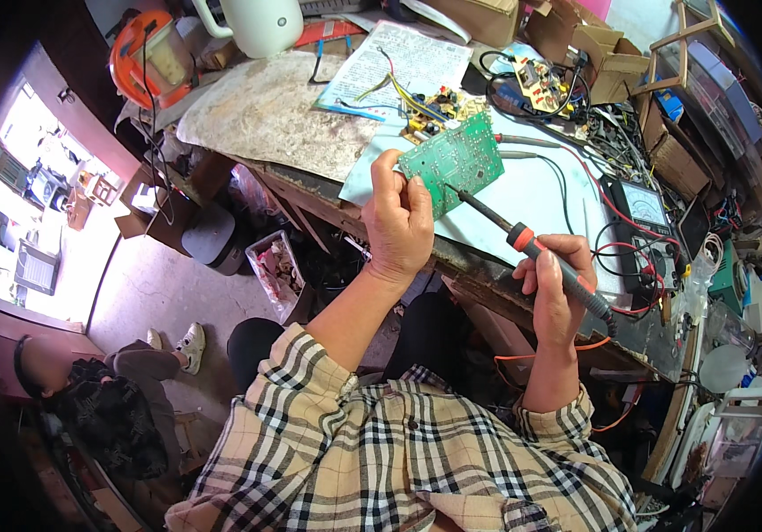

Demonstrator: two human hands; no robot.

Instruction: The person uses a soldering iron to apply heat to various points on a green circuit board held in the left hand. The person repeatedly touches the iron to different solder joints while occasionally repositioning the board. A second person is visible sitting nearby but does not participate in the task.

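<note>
A green circuit board is tilted up over the front of the workbench, its soldered side facing me. My left hand pinches the board's left edge between thumb and fingers. In my right hand is a soldering iron with a black and red handle, held like a pen. Its tip meets or nearly meets the lower middle of the board; I cannot tell if they touch. An orange cord trails from the iron's back end. Behind the held board lies a heap of electronic parts with wires.
On the right stands an analog multimeter with red and black leads. Another circuit board with a black cable lies farther back. Printed papers and a white kettle are at the back. A person sits at the lower left.
</note>
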